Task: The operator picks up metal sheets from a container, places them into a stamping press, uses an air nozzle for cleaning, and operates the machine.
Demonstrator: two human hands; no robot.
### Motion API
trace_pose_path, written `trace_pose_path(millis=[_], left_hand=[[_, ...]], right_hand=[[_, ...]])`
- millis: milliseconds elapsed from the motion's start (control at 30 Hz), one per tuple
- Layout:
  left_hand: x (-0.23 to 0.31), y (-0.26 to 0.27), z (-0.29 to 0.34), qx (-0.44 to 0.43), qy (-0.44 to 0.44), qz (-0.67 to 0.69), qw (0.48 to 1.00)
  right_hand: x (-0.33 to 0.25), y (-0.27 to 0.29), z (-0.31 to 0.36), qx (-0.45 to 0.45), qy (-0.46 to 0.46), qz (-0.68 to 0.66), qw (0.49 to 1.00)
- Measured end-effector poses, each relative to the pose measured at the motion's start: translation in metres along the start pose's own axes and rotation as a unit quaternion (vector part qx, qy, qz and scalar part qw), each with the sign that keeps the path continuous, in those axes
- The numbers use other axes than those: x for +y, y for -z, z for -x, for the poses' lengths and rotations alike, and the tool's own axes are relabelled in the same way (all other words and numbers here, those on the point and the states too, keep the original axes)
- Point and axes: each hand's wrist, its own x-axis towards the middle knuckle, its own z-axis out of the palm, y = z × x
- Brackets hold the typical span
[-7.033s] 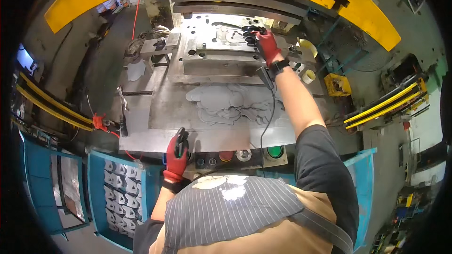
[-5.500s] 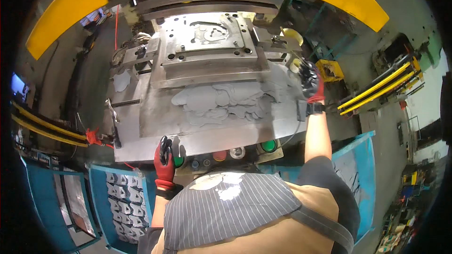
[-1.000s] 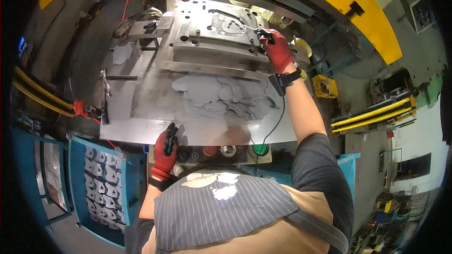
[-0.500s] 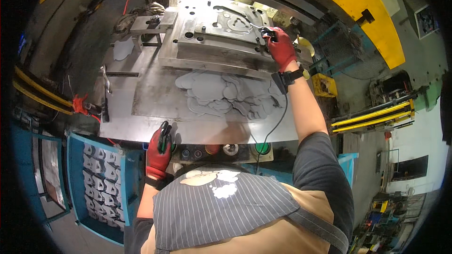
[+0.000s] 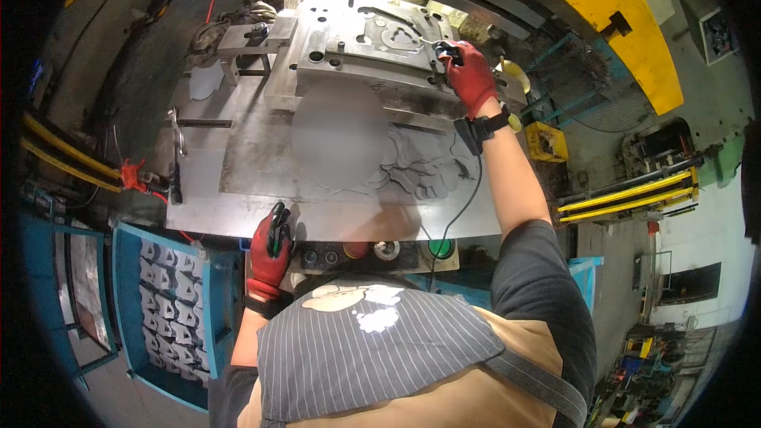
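My right hand (image 5: 469, 78), in a red glove with dark fingertips, is closed around a slim metal tool (image 5: 428, 43) whose thin tip lies over the metal die (image 5: 372, 63). The tool's exact kind is hard to make out. A curved cutout (image 5: 400, 38) shows in the die's top. My left hand (image 5: 271, 252), gloved the same way, rests at the table's front edge with its fingers stretched forward and nothing visible in them. Flat grey metal pieces (image 5: 424, 166) are heaped on the steel table (image 5: 261, 174) before the die. A smooth grey blur hides the heap's left part.
A control panel (image 5: 333, 257) with a green button (image 5: 441, 248) runs along the table's front. Stacked metal parts fill a blue bin (image 5: 214, 301) at lower left. A wrench (image 5: 177, 135) lies on the table's left. Yellow press framing (image 5: 634, 40) rises at upper right.
My right hand has shifted slightly left and away from me with the tool. A grey blurred oval now covers part of the heap. My left hand has barely moved.
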Motion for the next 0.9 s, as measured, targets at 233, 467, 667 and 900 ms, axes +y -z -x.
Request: trace_pose_path(millis=[233, 467, 667, 900], left_hand=[[-0.003, 0.001, 0.004, 0.010, 0.005, 0.001, 1.000], [-0.002, 0.001, 0.004, 0.006, -0.002, 0.004, 1.000], [0.008, 0.003, 0.001, -0.001, -0.021, -0.016, 1.000], [0.005, 0.002, 0.003, -0.008, -0.017, -0.003, 1.000]], right_hand=[[-0.009, 0.001, 0.002, -0.014, -0.033, 0.029, 0.999], [-0.010, 0.001, -0.004, 0.004, -0.024, 0.019, 1.000], [-0.016, 0.003, -0.003, -0.007, -0.037, 0.020, 0.999], [-0.014, 0.003, -0.003, -0.007, -0.030, 0.028, 0.999]])
